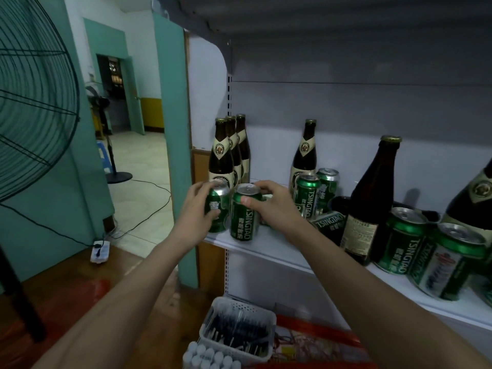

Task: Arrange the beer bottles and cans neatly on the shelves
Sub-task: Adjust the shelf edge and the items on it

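Presently, both hands are held on cans at the left end of the shelf [279,250].
Left hand [198,209]: wrapped round the left can [217,209]; thumb on the label, fingers over the rim.
Right hand [271,206]: clamped on the right can [243,214]; thumb on the front, fingers curled behind.
Position of cans: both upright on the shelf near its front edge, just beside each other, in front of the row of three bottles [230,153].
Grip relation: each can is held high, near the top; the bases cannot be confirmed as lifted or resting.
Risk 1: the left can could be tipped off the edge, being so close to it.
Risk 2: the bottle row could be knocked if the cans are pushed back hard.
Risk 3: the lying can [328,222] behind the right wrist could be rolled by the forearm.
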Demonstrator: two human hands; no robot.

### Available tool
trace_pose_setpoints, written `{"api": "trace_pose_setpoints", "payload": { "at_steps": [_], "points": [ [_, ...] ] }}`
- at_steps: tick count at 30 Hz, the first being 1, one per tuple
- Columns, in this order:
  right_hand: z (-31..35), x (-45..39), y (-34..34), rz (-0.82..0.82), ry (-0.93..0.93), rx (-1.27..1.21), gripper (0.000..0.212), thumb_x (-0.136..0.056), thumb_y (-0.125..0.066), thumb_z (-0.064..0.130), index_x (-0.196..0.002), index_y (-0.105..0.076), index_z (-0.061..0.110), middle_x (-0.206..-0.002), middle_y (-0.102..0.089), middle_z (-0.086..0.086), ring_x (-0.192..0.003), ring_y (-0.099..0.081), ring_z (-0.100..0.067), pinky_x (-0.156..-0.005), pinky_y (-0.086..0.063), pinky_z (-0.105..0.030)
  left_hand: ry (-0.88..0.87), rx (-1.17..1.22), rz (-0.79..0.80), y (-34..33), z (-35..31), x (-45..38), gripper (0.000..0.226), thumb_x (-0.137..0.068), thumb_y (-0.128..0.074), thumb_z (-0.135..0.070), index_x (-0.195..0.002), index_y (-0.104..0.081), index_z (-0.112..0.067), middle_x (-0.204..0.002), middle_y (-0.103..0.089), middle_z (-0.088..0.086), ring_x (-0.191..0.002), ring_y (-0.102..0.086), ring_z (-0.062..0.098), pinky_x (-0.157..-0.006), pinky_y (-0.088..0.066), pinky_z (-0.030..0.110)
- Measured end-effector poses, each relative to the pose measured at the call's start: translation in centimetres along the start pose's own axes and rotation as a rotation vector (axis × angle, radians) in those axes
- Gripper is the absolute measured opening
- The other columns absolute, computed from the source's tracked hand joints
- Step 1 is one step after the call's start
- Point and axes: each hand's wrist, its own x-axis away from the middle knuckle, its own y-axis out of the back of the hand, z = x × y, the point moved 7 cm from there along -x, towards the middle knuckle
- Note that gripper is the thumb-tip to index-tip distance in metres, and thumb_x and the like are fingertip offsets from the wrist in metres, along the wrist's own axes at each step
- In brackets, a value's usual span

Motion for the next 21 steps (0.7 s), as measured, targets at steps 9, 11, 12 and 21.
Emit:
{"api": "trace_pose_setpoints", "payload": {
  "at_steps": [9, 11, 12, 21],
  "points": [
    [-0.1, -1.7, -3.9, 0.067, 0.016, 0.021, 0.040, -0.084, -0.078, 0.025, -0.116, -0.055, 0.016, -0.104, -0.055, 0.010, -0.107, -0.059, -0.019, -0.090, -0.054, -0.038, 0.020, -0.065, -0.028, 2.1, 1.9, -1.3, 0.064, -0.085, -0.064, 0.008, -0.138, -0.047, -0.023, -0.143, -0.044, 0.004, -0.134, -0.043, 0.024, -0.109, -0.041, 0.044],
    [0.0, -1.7, -4.0, 0.107, 0.002, 0.028, 0.044, -0.085, -0.078, 0.026, -0.119, -0.053, 0.015, -0.102, -0.055, 0.011, -0.102, -0.062, -0.018, -0.084, -0.057, -0.037, -0.023, -0.083, -0.069, 2.2, 1.0, -1.0, 0.060, -0.087, -0.060, 0.010, -0.138, -0.047, -0.018, -0.142, -0.043, 0.006, -0.134, -0.041, 0.023, -0.109, -0.036, 0.034],
    [0.1, -1.6, -4.0, 0.142, 0.001, 0.044, 0.046, -0.086, -0.077, 0.027, -0.122, -0.051, 0.016, -0.101, -0.055, 0.012, -0.098, -0.062, -0.015, -0.076, -0.057, -0.031, -0.070, -0.105, -0.132, 2.4, 0.2, -0.7, 0.055, -0.088, -0.056, 0.011, -0.137, -0.049, -0.015, -0.139, -0.044, 0.006, -0.133, -0.041, 0.022, -0.109, -0.034, 0.031],
    [2.0, -3.3, 5.2, 0.036, -0.008, 0.263, 0.035, -0.094, -0.066, 0.031, -0.121, -0.057, 0.010, -0.107, -0.064, -0.009, -0.087, -0.062, -0.017, -0.069, -0.051, -0.029, -0.498, 0.096, -0.155, -2.5, -12.2, 1.8, 0.030, -0.091, -0.052, 0.002, -0.117, -0.060, -0.010, -0.116, -0.058, 0.000, -0.108, -0.054, 0.012, -0.096, -0.044, 0.025]
  ]
}}
